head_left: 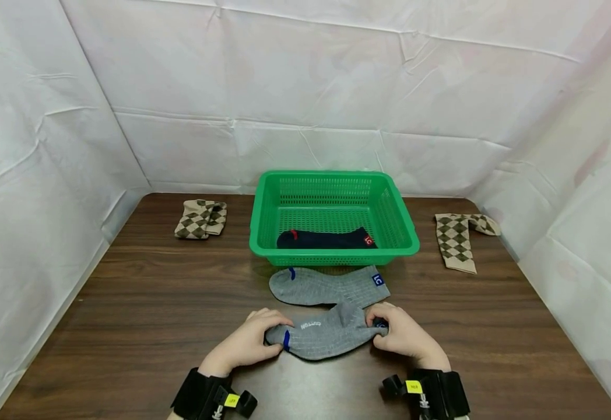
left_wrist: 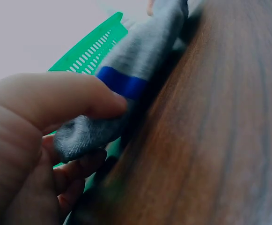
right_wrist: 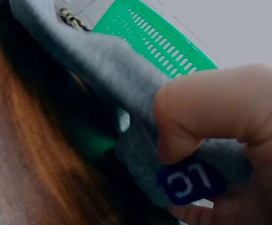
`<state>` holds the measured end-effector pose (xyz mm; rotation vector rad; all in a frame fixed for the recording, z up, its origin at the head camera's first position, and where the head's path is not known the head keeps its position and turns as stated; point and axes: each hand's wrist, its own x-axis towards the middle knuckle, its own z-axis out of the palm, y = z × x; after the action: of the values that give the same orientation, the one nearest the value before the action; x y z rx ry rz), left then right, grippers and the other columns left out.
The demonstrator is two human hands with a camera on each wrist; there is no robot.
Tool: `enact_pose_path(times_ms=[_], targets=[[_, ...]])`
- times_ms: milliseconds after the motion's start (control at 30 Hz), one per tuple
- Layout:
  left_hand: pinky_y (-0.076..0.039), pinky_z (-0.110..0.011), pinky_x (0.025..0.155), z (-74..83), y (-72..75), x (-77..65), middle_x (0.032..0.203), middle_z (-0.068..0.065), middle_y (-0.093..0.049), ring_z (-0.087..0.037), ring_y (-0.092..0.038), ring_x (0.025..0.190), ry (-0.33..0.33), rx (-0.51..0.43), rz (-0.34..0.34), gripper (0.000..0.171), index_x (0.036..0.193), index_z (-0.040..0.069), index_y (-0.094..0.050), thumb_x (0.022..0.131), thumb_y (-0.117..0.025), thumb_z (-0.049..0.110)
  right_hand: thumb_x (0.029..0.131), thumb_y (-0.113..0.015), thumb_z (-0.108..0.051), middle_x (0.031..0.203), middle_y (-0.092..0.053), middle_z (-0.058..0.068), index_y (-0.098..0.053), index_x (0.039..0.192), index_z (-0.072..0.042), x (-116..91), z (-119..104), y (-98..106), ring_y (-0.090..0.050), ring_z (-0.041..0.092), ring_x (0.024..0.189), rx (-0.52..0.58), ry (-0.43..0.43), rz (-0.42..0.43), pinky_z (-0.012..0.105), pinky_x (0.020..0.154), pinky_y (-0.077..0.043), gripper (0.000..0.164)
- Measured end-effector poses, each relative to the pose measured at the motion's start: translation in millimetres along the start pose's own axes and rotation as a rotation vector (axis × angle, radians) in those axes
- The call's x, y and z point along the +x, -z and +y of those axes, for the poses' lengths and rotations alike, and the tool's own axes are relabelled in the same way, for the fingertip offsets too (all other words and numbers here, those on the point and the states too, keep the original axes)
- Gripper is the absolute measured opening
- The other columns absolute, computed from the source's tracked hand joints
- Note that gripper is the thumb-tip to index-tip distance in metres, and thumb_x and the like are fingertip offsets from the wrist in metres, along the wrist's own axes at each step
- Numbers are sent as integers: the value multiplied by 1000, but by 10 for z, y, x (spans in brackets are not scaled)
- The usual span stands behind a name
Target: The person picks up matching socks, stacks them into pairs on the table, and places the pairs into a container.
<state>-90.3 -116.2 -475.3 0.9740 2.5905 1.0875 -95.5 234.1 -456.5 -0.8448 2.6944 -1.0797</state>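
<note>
Both hands hold one grey sock (head_left: 321, 338) between them, low over the front of the table. My left hand (head_left: 250, 338) pinches its toe end beside the blue stripe (left_wrist: 121, 82), thumb on top and fingers beneath. At the cuff end, my right hand (head_left: 402, 331) grips the fabric next to a dark blue label (right_wrist: 192, 182). The sock's middle bunches up near the right hand. Just behind it, a second grey sock (head_left: 321, 287) lies flat, its toe to the left and its label to the right.
A green basket (head_left: 334, 254) stands behind the grey socks, with a dark navy sock (head_left: 329, 240) inside. One checkered sock (head_left: 195, 220) lies folded at the back left, another checkered sock (head_left: 455, 239) bent at the back right. White sheeting (head_left: 305, 87) encloses the table's back and sides.
</note>
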Motion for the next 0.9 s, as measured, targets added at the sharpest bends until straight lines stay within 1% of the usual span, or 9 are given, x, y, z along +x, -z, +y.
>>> enact_pose_path(times_ms=[133, 233, 333, 433, 533, 567, 633, 800, 900], targets=[[-37, -43, 93, -13, -7, -5, 105, 11, -62, -10, -54, 102, -28, 35, 39, 22, 109, 23, -63, 88, -65, 16, 69, -61, 4, 87, -60, -7, -60, 88, -20, -14, 35, 15, -48, 5, 77, 80, -43, -3, 23, 69, -42, 31], [-38, -41, 92, -7, -6, -8, 104, 9, -63, -11, -55, 101, -5, 34, 46, 17, 110, 22, -63, 93, -60, 23, 70, -61, 7, 91, -62, -6, -61, 91, -20, -22, 37, 30, -51, 6, 81, 92, -61, 14, 24, 72, -44, 34], [-40, -43, 93, 11, 1, -5, 111, 5, -63, -17, -55, 107, 86, -19, 40, 25, 116, 20, -60, 97, -53, 34, 70, -61, 8, 95, -65, -3, -63, 93, -19, -28, 22, 42, -53, 4, 87, 99, -68, 47, 25, 75, -45, 35], [-43, -42, 86, 28, 14, 7, 111, 3, -63, -20, -56, 103, 198, -93, 44, 32, 117, 21, -58, 98, -46, 44, 75, -60, 6, 100, -65, 5, -65, 98, -14, -33, 4, 46, -49, -1, 64, 153, -109, 60, 23, 61, -45, 31], [-44, -32, 71, 25, 23, 17, 95, 4, -65, -13, -56, 80, 269, -169, 50, 35, 113, 20, -58, 98, -43, 48, 78, -58, 4, 101, -62, 11, -64, 101, -10, -29, -5, 41, -32, -3, 45, 212, -155, 84, 21, 46, -36, 27], [-43, -30, 67, 23, 25, 18, 89, 5, -64, -11, -54, 72, 274, -185, 58, 34, 111, 20, -58, 97, -44, 48, 80, -58, 4, 100, -60, 12, -63, 102, -8, -25, -8, 41, -27, -2, 42, 242, -164, 91, 21, 43, -33, 26], [-41, -26, 61, 15, 22, 19, 84, 7, -63, -8, -51, 64, 273, -199, 69, 29, 109, 21, -58, 96, -49, 45, 81, -58, 4, 96, -58, 11, -62, 102, -7, -17, -10, 39, -30, -1, 42, 278, -161, 113, 21, 42, -34, 24], [-46, -28, 75, 18, -1, 7, 104, 5, -65, -9, -58, 89, 198, -145, 113, 22, 107, 22, -59, 87, -68, 24, 85, -58, 4, 84, -53, 1, -59, 101, -6, -7, 0, 38, -32, -1, 44, 360, -95, 102, 21, 42, -34, 19], [-45, -28, 75, 21, -3, -1, 109, 2, -65, -10, -57, 86, 169, -152, 130, 23, 105, 22, -60, 86, -67, 10, 86, -57, 5, 80, -49, -3, -57, 101, -4, -7, 8, 36, -34, -2, 47, 384, -51, 113, 21, 43, -35, 18]])
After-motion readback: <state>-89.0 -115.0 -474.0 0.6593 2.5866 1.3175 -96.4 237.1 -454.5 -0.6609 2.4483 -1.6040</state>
